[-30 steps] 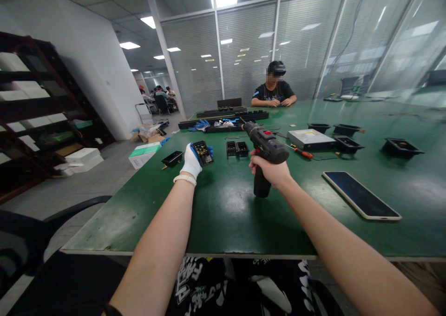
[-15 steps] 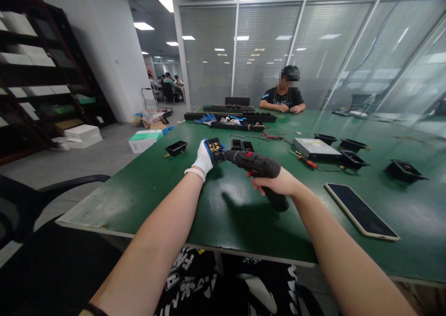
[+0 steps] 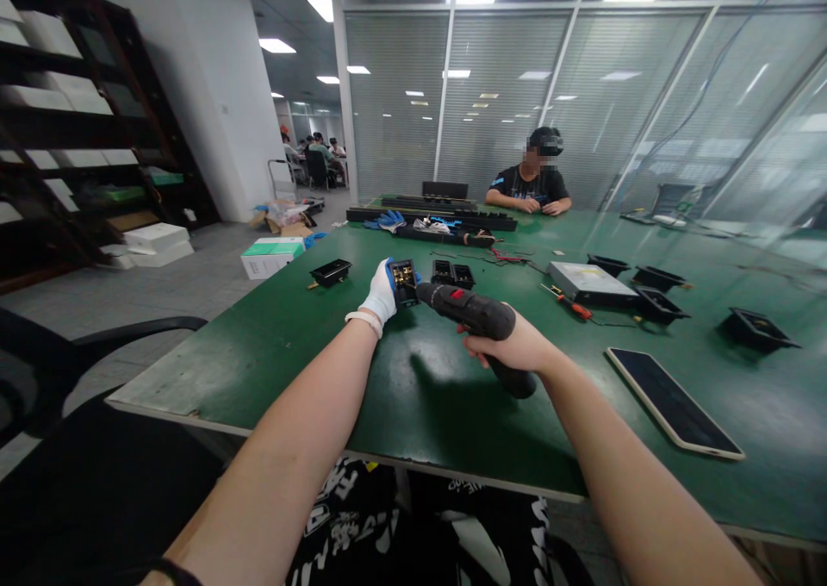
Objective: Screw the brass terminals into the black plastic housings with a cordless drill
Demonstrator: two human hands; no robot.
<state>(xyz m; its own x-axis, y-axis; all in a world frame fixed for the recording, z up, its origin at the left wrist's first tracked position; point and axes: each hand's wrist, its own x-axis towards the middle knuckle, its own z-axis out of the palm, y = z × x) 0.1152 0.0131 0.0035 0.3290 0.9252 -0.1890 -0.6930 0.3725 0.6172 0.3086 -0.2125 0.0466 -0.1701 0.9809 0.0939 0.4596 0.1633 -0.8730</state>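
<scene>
1. Left hand (image 3: 380, 294), white glove with blue fingertips, fingers curled shut around a small black module (image 3: 404, 271). It's held up off the table with its open face toward the wearer; yellow bits show inside.
2. Right hand (image 3: 517, 349) is bare, fingers wrapped tight round the grip of a black cordless drill (image 3: 470, 308). The drill lies roughly level, its nose pointing left and right at the module. Can't tell whether the bit touches. The battery end points down toward the table.
3. Writing: nothing readable on the drill, only a red switch on top. White lettering on the wearer's black shirt at the bottom edge is too cut off to read. The box lid and the co-worker's shirt print are too small to make out.
4. Surface: big green table (image 3: 419, 396), glossy, scuffed and worn pale at the near left corner.
5. On the table: two more black modules (image 3: 451, 272) just beyond the hands and a black tray (image 3: 331, 271) off to the left.
6. To the right: a flat silver unit (image 3: 582, 282), a red-handled screwdriver (image 3: 568, 306) just in front of it, several black trays (image 3: 755, 329), and a phone (image 3: 673, 401) lying face up near the front edge.
7. Far end: long black strips (image 3: 445, 216), blue gloves (image 3: 386, 221) and loose wires. A co-worker (image 3: 530, 185) in a black shirt sits there, hands together on the table.
8. Room: glass partition with blinds behind, ceiling light panels on, dark shelving (image 3: 71, 138) with white boxes along the left wall, a green-and-white box (image 3: 271, 257) on the grey floor, more people seated far back. Black chair arm (image 3: 129, 332) near left.
</scene>
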